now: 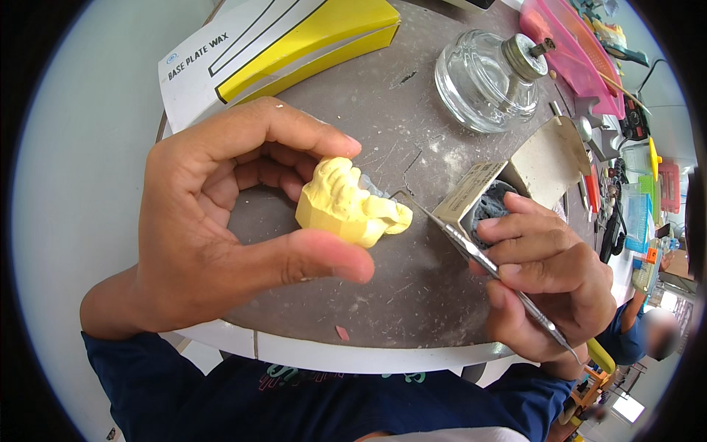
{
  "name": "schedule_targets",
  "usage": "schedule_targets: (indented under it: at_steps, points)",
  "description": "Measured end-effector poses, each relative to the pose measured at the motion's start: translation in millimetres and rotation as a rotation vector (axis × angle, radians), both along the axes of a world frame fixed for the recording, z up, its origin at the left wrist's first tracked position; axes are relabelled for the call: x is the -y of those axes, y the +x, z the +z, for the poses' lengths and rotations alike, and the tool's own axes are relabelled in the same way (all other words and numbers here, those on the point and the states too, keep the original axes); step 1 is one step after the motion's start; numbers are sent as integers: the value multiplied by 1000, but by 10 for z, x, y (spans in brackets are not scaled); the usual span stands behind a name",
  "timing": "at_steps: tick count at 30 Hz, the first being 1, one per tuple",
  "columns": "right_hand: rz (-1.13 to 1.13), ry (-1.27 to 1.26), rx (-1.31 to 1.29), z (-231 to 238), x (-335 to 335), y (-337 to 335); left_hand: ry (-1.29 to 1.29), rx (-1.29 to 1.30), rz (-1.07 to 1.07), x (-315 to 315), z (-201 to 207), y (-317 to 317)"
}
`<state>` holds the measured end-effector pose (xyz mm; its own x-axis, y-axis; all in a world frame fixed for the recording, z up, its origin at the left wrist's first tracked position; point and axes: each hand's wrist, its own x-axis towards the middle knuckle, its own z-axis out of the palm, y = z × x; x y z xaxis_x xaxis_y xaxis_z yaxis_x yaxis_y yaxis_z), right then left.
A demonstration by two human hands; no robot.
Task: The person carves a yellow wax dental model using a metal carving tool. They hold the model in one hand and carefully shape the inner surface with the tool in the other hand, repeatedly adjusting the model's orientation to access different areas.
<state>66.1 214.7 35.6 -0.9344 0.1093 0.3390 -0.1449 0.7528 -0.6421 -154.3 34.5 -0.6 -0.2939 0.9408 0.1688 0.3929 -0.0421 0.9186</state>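
Observation:
My left hand [213, 214] grips a yellow dental cast [339, 206] above the table, its fingers curled behind and the thumb along the near side. The cast shows moulded teeth, with a bit of grey material on its far side. In my right hand [549, 272] is a slim metal dental carving tool [482, 259], held like a pen and slanting up to the left. Its thin tip is beside the cast's right end; whether they touch I cannot tell. Behind my right fingers stands an open cardboard box [471, 193] with dark grey material [492, 202] inside.
A yellow and white carton [309, 55] lies at the far left. Beyond the small box stands a glass spirit burner [486, 81]. A pink basket [571, 48] and several tools line the far right. A small pink scrap [342, 333] lies near the table's front edge. Another person [637, 331] is at right.

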Motion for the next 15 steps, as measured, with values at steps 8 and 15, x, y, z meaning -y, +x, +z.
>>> schedule_targets:
  at_steps: [8, 15]
  points:
    - [-14, 8, -10, 25, 25, 2, 12, 13, -11, -5, 5, 3]
    - [-204, -103, -115, 107, 84, 101, 32, 71, -23, 30, 18, 19]
